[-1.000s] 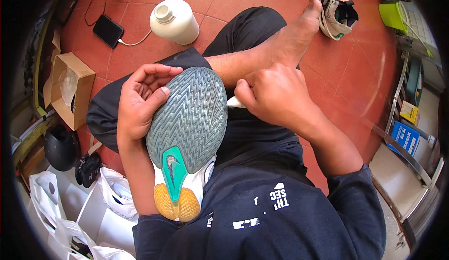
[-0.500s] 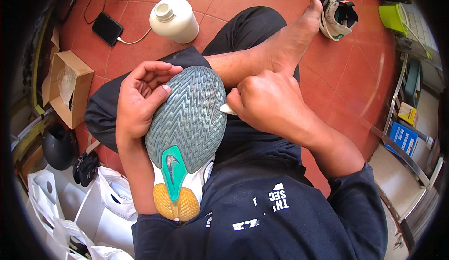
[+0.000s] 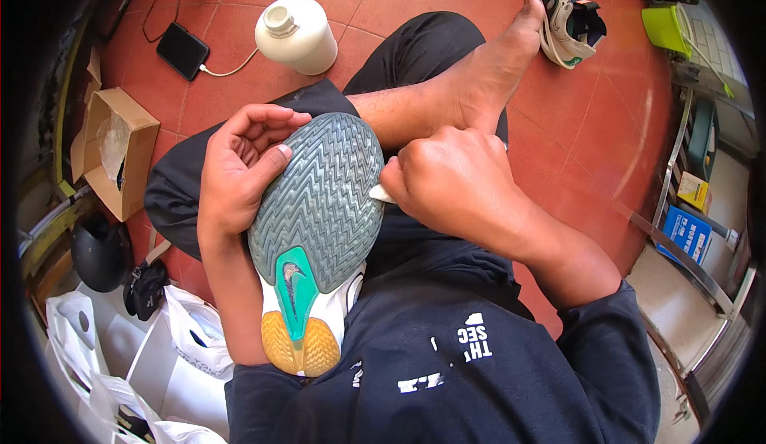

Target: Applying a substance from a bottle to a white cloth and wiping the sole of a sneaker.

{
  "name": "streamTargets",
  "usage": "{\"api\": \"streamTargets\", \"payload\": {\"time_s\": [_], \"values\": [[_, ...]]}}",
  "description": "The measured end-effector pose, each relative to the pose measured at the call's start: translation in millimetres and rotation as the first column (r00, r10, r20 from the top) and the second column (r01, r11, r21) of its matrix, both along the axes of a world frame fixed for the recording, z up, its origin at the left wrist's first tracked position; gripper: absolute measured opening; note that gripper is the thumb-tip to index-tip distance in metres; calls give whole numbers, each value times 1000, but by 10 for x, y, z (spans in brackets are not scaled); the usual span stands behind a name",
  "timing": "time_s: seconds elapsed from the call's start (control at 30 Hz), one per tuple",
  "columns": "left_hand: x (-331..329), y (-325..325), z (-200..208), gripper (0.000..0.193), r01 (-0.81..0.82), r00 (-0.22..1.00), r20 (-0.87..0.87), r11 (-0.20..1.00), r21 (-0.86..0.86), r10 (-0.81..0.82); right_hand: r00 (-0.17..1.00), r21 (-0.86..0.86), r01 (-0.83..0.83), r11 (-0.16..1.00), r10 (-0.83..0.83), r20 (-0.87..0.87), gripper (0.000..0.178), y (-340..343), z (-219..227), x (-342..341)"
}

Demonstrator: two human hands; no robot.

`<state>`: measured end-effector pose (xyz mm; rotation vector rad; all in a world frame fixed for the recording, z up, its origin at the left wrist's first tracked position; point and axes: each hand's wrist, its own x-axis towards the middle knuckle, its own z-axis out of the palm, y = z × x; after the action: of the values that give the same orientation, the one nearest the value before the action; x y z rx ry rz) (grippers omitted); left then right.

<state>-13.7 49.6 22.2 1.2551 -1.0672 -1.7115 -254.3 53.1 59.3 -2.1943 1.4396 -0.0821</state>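
A shoe (image 3: 323, 181) lies sole up across my lap, toe pointing away from me. Its grooved sole is grey, with a green middle and a yellow heel; the upper is white. My left hand (image 3: 243, 169) is wrapped round the left side of the toe end, thumb resting on the sole's edge. In a closed fist, my right hand (image 3: 451, 177) grips a small white piece (image 3: 381, 194), whose tip touches the right edge of the sole. Most of that piece is hidden inside the fist, so its kind does not show.
A second shoe (image 3: 569, 25) rests on the red tiled floor beyond my bare foot (image 3: 499, 69). Ahead stands a white jug (image 3: 299, 41), with a black power bank (image 3: 183, 50) on a cable beside it. An open cardboard box (image 3: 132, 157) and white bags (image 3: 195, 332) are at left.
My right hand and the white piece in it have shifted slightly left and down along the sole's edge. The shoe and my left hand stay put.
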Motion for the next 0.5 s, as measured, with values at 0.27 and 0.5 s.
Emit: {"api": "streamTargets", "payload": {"time_s": [0.27,0.5], "values": [[-8,10,10,33,-12,1000,-12,1000,-2,12,997,-158,-52,986,43,-63,33,26,-11,16],[8,19,-3,33,2,1000,-2,1000,-3,-2,995,-233,-40,972,18,-93,33,-53,-63,-6]]}}
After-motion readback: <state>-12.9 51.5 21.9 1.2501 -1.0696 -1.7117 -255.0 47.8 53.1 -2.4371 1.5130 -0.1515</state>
